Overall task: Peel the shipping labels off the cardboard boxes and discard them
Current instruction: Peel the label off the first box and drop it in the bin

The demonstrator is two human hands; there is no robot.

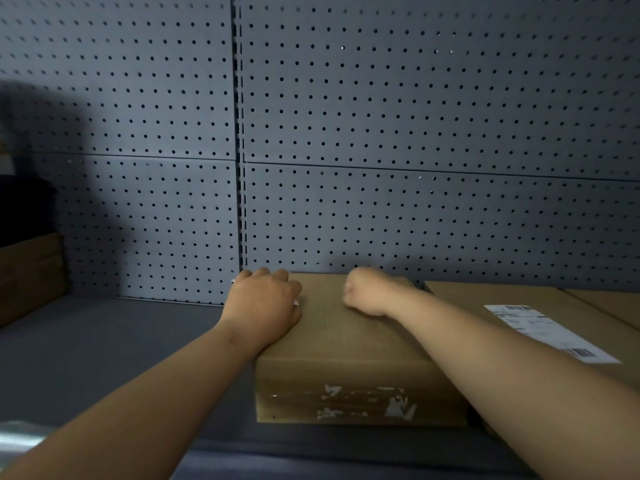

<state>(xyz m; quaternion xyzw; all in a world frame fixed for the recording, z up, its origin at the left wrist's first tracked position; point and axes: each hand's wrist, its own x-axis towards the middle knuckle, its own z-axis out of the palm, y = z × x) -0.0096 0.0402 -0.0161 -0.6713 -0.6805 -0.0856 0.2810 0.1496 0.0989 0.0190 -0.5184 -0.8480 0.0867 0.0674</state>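
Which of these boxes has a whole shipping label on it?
The right-hand box, with a whole white label on top. The middle box shows only torn scraps on its front; the left box shows none.

A single head-worn view is aimed forward and slightly down, close to the shelf [104,348] and pegboard wall [415,116].
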